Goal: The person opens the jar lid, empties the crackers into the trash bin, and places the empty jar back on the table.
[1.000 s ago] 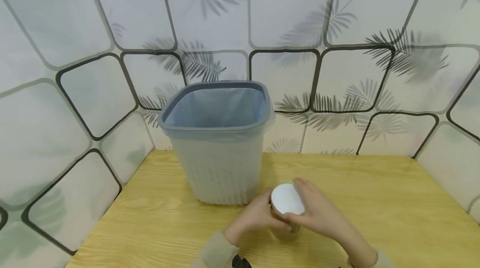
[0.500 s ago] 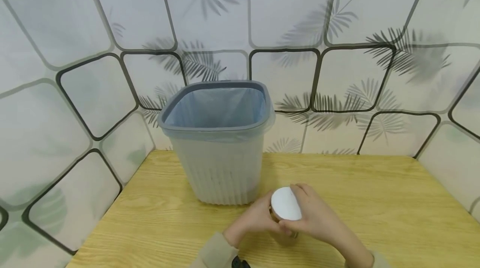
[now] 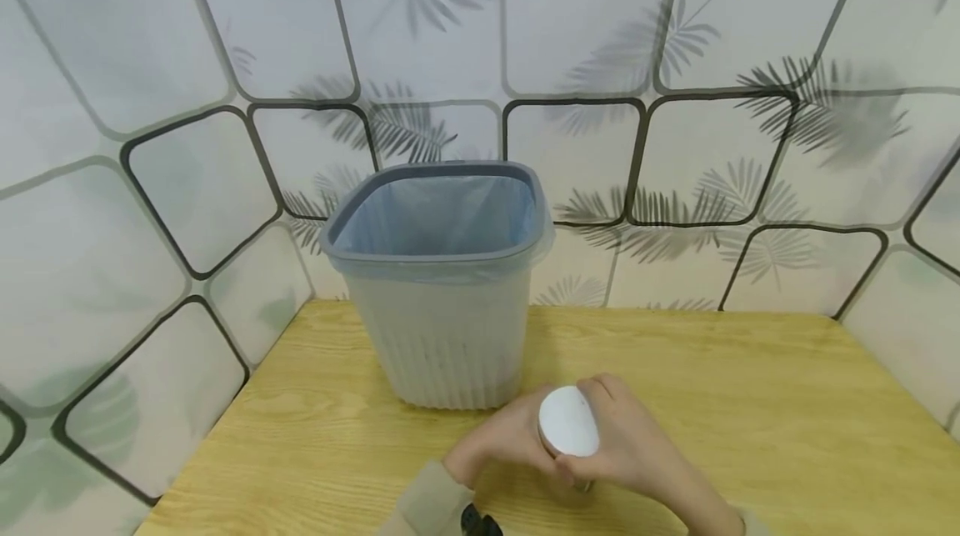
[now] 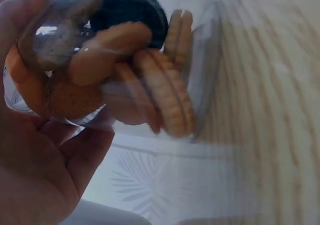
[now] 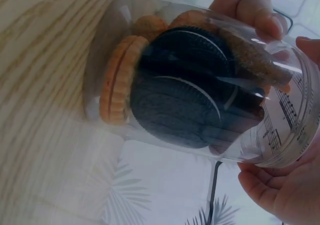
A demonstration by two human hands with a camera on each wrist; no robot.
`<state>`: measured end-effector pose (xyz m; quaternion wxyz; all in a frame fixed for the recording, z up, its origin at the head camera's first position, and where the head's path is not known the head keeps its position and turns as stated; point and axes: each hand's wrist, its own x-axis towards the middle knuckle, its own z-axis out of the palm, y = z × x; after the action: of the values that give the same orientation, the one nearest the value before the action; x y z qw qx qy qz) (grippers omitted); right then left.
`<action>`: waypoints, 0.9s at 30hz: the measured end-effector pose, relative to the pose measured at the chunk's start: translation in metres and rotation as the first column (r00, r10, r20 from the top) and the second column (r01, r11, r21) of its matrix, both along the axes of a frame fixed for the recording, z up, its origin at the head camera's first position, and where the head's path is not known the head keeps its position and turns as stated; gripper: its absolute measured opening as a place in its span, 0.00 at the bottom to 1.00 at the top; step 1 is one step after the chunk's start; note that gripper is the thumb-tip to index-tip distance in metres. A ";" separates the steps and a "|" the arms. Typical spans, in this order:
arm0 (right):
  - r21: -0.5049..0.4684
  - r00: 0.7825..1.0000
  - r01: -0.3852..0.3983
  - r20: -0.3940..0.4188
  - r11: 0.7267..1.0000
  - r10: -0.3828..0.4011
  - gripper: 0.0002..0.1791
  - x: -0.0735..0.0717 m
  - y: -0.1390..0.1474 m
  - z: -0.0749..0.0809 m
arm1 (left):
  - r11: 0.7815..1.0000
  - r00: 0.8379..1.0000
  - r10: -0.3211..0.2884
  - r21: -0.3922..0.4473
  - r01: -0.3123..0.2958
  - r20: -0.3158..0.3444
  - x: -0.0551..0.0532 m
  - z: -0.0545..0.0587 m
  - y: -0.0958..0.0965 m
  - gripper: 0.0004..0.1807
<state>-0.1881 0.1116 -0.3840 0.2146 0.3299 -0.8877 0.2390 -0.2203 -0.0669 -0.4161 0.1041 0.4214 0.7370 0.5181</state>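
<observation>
A clear plastic jar [image 4: 150, 120] full of cookies, topped by a white lid [image 3: 567, 421], is held low over the table between both hands. My left hand [image 3: 510, 440] grips the jar's side near its top. The fingers and thumb of my right hand [image 3: 637, 444] curl round the lid's rim. Inside the jar, dark sandwich cookies [image 5: 175, 110] and pale ridged sandwich cookies [image 4: 165, 92] lie mixed. Printed music notes [image 5: 280, 120] show near the lid end. Whether the jar's base touches the wood cannot be told.
A grey-white bin [image 3: 442, 336] with a blue-grey rim and a bag liner stands behind and left of the jar. The yellow wood-grain table [image 3: 735, 403] runs back to walls [image 3: 570, 161] with a leaf-and-outline pattern.
Both hands and the jar have come slightly toward me. The right hand has shifted on the lid, covering more of its right side. The bin stays in place.
</observation>
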 end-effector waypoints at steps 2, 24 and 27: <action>0.002 1.000 -0.005 -0.007 1.000 0.005 0.41 0.001 -0.001 0.000 | 1.000 1.000 -0.003 -0.012 0.003 -0.011 0.002 0.001 -0.002 0.42; 0.062 0.998 -0.029 0.060 0.998 0.025 0.46 0.008 0.002 0.007 | 0.967 0.965 -0.235 0.133 0.219 0.117 0.014 0.030 0.003 0.39; 0.059 0.996 -0.047 0.081 0.997 0.042 0.47 0.008 0.002 0.006 | 0.964 0.963 -0.241 0.143 0.222 0.125 0.014 0.029 0.003 0.39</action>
<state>-0.1803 0.1131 -0.3775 0.1633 0.3463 -0.8948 0.2296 -0.2059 -0.0644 -0.3870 0.1887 0.4729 0.6386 0.5770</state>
